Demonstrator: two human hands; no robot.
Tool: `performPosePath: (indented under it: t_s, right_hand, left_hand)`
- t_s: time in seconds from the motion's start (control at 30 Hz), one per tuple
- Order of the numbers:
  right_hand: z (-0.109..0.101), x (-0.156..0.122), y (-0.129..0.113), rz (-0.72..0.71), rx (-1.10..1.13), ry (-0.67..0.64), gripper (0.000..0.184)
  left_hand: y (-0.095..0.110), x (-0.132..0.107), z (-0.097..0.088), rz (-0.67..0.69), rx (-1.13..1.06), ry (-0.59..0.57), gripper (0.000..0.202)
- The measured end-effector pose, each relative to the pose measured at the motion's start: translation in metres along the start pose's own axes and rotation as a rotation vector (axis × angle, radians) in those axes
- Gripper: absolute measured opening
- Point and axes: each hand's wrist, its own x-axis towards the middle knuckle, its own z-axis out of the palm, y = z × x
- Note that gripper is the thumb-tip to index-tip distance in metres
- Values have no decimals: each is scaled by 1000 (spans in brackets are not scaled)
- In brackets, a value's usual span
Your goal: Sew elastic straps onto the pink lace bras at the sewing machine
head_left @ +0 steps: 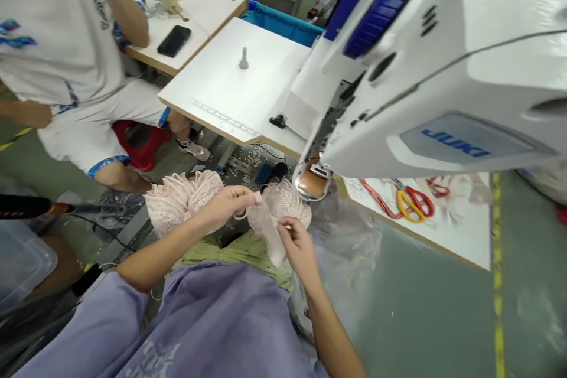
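A thin pale pink piece of fabric (269, 225) hangs between my two hands above my lap. My left hand (231, 202) pinches its upper end between thumb and fingertips. Lower down on the other side, my right hand (297, 242) has its thumb and fingers closed on the fabric's edge. Behind my left forearm lies a large bundle of pale pink lace pieces (183, 198). A second pink bundle (287, 201) sits behind the held fabric, partly covered by it.
A white JUKI sewing machine (443, 100) juts in from the right. Red and yellow-handled scissors (411, 202) lie on the white board beneath it. A white table (266, 80) stands ahead, with a black phone (174, 41) farther left. Another person (75, 65) sits at the left.
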Motion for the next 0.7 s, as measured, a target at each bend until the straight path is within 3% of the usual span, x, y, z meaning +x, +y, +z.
performPosePath:
  t_s: [0.1, 0.2, 0.37, 0.5, 0.6, 0.7]
  right_hand:
    - [3, 14, -24, -45, 63, -101, 35]
    - [-6, 20, -39, -59, 80, -155, 39]
    - [-27, 20, -54, -93, -173, -293, 24]
    - [-35, 23, -57, -152, -317, -368, 20]
    - [-37, 27, -43, -160, -421, -355, 20]
    - [-32, 33, -15, -51, -343, -142, 21]
  left_hand:
    - [-4, -10, 23, 21, 316, -124, 30]
    - [5, -15, 33, 68, 562, -215, 36]
    - [16, -12, 39, 64, 826, -296, 40]
    - [8, 2, 34, 87, 983, -379, 41]
    - [-6, 13, 26, 106, 929, -269, 33]
    - [-24, 14, 23, 119, 809, -40, 19]
